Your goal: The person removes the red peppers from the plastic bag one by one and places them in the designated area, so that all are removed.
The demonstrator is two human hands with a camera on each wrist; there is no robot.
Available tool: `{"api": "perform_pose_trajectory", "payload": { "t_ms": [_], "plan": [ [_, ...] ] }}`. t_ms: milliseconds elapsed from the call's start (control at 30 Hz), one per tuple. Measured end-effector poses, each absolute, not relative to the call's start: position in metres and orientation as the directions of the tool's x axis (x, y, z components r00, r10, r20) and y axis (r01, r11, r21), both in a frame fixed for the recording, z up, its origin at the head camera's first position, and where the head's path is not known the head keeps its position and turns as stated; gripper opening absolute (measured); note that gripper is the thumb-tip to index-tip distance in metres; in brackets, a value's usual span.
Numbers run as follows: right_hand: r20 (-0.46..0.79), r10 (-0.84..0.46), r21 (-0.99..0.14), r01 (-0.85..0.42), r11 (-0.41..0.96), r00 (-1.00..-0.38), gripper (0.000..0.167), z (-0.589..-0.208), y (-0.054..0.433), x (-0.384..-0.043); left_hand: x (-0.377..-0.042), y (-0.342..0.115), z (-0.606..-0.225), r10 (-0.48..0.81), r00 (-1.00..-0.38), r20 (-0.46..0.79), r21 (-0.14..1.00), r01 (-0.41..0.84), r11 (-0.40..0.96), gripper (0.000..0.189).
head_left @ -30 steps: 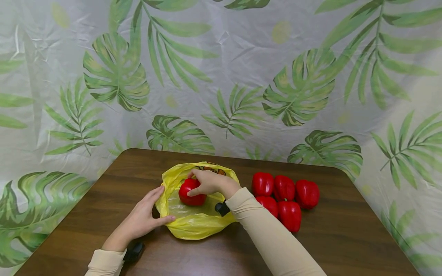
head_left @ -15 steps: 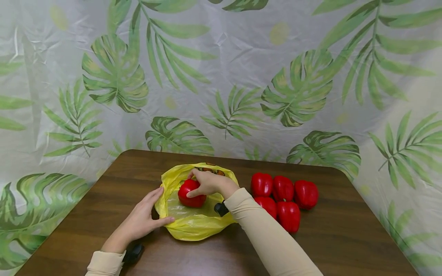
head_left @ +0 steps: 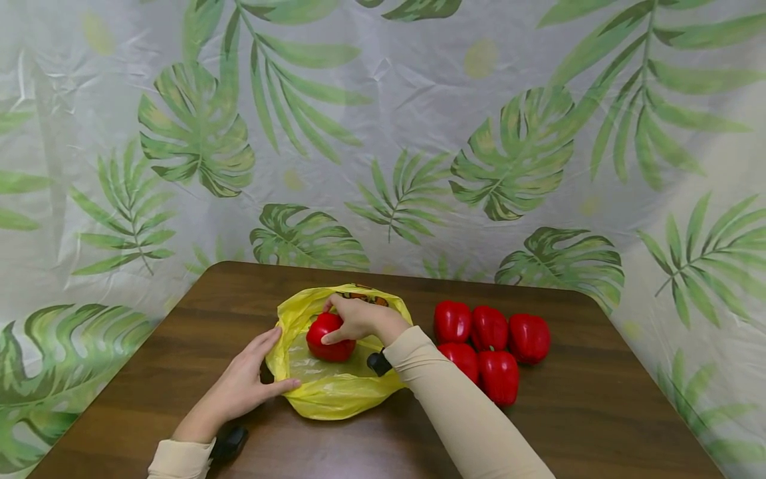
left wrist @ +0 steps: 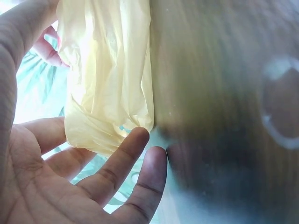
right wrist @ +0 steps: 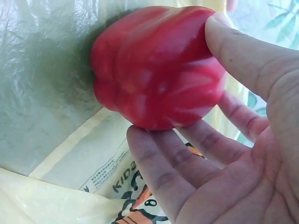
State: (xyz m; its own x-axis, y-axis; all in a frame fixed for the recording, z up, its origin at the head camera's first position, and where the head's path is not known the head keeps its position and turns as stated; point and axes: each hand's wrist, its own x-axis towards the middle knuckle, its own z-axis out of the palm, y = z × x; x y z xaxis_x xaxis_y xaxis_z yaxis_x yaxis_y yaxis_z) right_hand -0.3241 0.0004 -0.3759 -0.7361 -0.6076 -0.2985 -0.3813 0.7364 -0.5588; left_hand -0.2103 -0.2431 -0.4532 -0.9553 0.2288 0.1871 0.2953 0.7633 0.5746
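A yellow plastic bag [head_left: 326,399] lies on the table with its mouth spread wide. Inside it is a red bell pepper [head_left: 326,346], which my right hand [head_left: 359,318] grips from above. In the right wrist view the thumb is on one side of the bell pepper [right wrist: 159,70] and the fingers [right wrist: 159,168] are under its other side, with the bag's lining behind. My left hand [head_left: 239,376] touches the bag's left rim, its thumb and fingers spread and mostly straight. The left wrist view has the fingers [left wrist: 114,170] along the bag's pale outer wall [left wrist: 107,70].
Several more red bell peppers [head_left: 499,378] stand grouped on the brown wooden table [head_left: 598,412], right of the bag. My right forearm [head_left: 467,406] partly covers one of them. A leaf-patterned sheet [head_left: 395,120] hangs behind the table's back edge.
The whole head view has shifted very slightly. Both hands, the bag and the bell pepper in my right hand hold about the same places.
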Motion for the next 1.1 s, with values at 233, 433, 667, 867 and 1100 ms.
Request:
{"api": "perform_pose_trajectory", "payload": {
  "t_ms": [233, 433, 667, 867, 1100],
  "plan": [
    [-0.299, -0.612, -0.568, -0.379, 0.731, -0.732, 0.053, -0.374, 0.0, -0.322, -0.209, -0.243, -0.452, 0.229, -0.956, 0.185, 0.576, 0.294, 0.762, 0.108],
    [-0.298, -0.607, -0.559, -0.38, 0.737, -0.737, 0.053, -0.373, 0.001, -0.321, -0.209, -0.242, -0.452, 0.232, -0.953, 0.194, 0.57, 0.302, 0.764, 0.108],
    [-0.296, -0.617, -0.512, -0.424, 0.747, -0.729, 0.06, -0.373, 0.003, -0.32, -0.21, -0.242, -0.452, 0.233, -0.952, 0.197, 0.568, 0.305, 0.765, 0.108],
    [-0.277, -0.628, -0.488, -0.457, 0.744, -0.727, 0.064, -0.376, 0.011, -0.321, -0.21, -0.242, -0.453, 0.234, -0.953, 0.193, 0.566, 0.303, 0.767, 0.108],
    [-0.257, -0.63, -0.519, -0.445, 0.73, -0.733, 0.063, -0.372, 0.026, -0.324, -0.21, -0.243, -0.453, 0.234, -0.95, 0.207, 0.565, 0.311, 0.764, 0.107]
  ]
}}
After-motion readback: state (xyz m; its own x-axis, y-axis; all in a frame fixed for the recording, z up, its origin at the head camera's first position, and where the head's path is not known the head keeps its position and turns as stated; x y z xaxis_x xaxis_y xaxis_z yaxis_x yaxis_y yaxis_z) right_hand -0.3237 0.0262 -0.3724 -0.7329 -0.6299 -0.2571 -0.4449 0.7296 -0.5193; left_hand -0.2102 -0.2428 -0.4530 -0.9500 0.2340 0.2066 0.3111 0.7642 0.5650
